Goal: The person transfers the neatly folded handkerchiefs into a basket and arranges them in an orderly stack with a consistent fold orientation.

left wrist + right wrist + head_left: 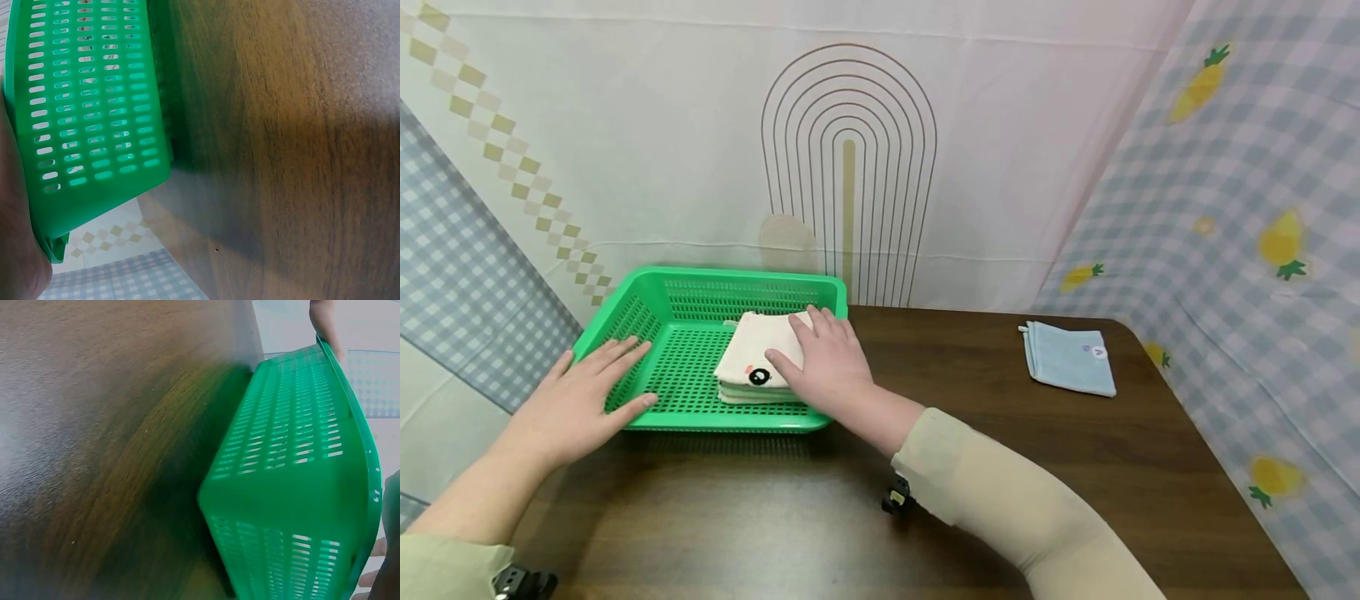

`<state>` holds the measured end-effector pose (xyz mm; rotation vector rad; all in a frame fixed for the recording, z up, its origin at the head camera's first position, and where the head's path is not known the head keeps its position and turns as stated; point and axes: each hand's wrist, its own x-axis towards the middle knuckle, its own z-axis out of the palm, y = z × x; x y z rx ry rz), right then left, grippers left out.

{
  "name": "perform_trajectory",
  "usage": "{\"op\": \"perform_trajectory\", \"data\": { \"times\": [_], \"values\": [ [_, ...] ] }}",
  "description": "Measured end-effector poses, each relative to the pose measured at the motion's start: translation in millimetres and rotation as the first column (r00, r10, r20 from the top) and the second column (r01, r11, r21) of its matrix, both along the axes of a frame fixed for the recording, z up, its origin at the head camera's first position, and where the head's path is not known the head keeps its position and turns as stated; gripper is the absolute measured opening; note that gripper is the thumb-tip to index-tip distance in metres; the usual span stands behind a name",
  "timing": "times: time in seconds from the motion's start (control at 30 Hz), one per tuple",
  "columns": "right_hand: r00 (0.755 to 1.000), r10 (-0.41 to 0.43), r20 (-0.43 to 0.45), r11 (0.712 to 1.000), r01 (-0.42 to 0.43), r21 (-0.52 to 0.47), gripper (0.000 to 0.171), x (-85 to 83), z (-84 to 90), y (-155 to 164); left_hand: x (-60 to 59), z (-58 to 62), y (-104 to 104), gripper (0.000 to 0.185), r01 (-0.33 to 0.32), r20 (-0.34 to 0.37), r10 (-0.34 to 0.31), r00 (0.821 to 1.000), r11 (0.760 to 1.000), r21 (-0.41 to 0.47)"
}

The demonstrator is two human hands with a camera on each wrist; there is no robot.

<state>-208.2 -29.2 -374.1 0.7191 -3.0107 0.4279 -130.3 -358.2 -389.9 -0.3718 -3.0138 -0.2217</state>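
Observation:
A green plastic basket (715, 422) with slotted walls stands on the dark wooden table, seen from outside in the left wrist view as a basket wall (100, 194). Inside its right half lies a small stack of folded cream cloths (748, 346), the top one bearing a black eye-like mark. My right hand (831, 362) lies over the stack's right side, fingers extended, covering part of it. With fingers spread, my left hand (568, 408) rests over the basket's front left corner. Neither palm's underside shows.
A folded light blue cloth (1066, 360) with a small round mark lies at the table's far right. Behind the table hangs a white patterned curtain (1000, 167); checked fabric (1247, 275) with pineapples drapes along the right side. The wooden table (722, 508) extends in front of the basket.

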Motion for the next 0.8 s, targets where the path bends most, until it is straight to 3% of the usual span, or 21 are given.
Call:
{"op": "perform_trajectory", "data": {
  "times": [0.23, 0.8],
  "values": [
    [1.000, 0.010, -0.019, 0.997, -0.011, -0.076, 0.072, 3.0, -2.4, 15.1, 0.9, 0.6, 0.8, 0.083, 0.006, -0.007, -0.006, 1.000, 1.000, 0.006],
    [0.999, -0.008, -0.048, 0.991, 0.001, -0.137, 0.071, 12.0, -13.2, 39.8, 0.6, -0.8, -0.4, 0.083, -0.001, 0.003, 0.001, 1.000, 1.000, 0.008]
  ]
}}
